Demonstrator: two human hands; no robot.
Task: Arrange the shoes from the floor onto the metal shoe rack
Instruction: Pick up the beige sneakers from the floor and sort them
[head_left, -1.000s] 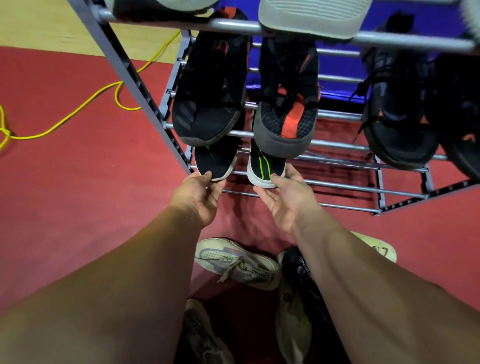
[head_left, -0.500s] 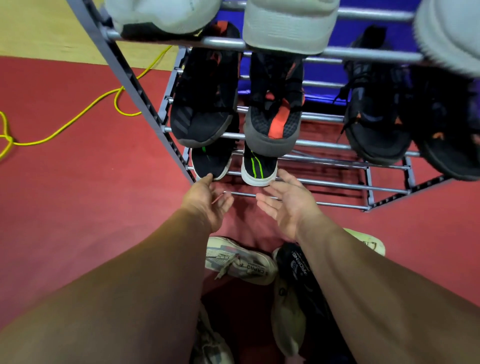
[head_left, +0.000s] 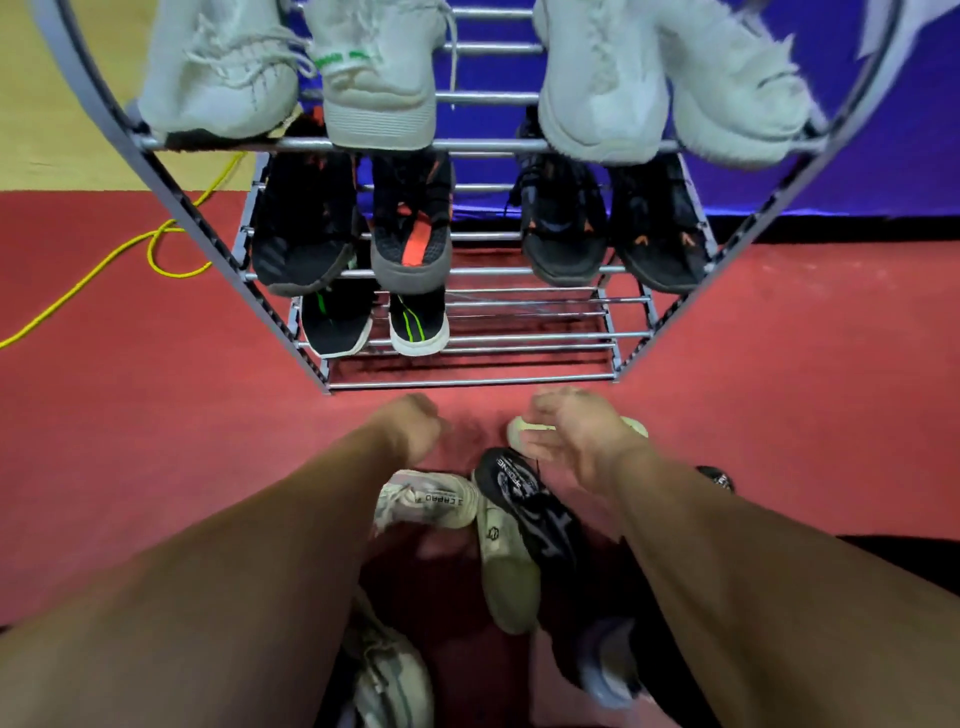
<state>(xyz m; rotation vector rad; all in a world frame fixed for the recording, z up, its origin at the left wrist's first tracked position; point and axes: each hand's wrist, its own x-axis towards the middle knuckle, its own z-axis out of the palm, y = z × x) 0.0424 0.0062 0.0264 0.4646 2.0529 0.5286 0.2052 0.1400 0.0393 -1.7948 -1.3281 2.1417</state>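
Observation:
The metal shoe rack (head_left: 467, 383) stands on the red floor ahead of me. Its lowest shelf holds a pair of black shoes with green stripes (head_left: 418, 325) at the left. Black and orange shoes (head_left: 410, 244) fill the middle shelf and white knit shoes (head_left: 374, 88) the top one. On the floor in front lie a white laced shoe (head_left: 431, 501), a black shoe (head_left: 530, 514) and a pale shoe (head_left: 506, 566). My left hand (head_left: 410, 426) hangs with loosely curled fingers and holds nothing. My right hand (head_left: 571, 431) hovers with relaxed fingers over another pale shoe (head_left: 527, 428).
A yellow cable (head_left: 104, 260) loops across the floor left of the rack. One more white shoe (head_left: 389, 680) lies near the bottom edge between my arms. A blue wall (head_left: 857, 171) runs behind the rack. The right half of the lowest shelf holds no shoes.
Both hands have let go of the green-striped shoes on the lowest shelf and drawn back toward me, now above the shoes on the floor. My view has pulled back from the rack.

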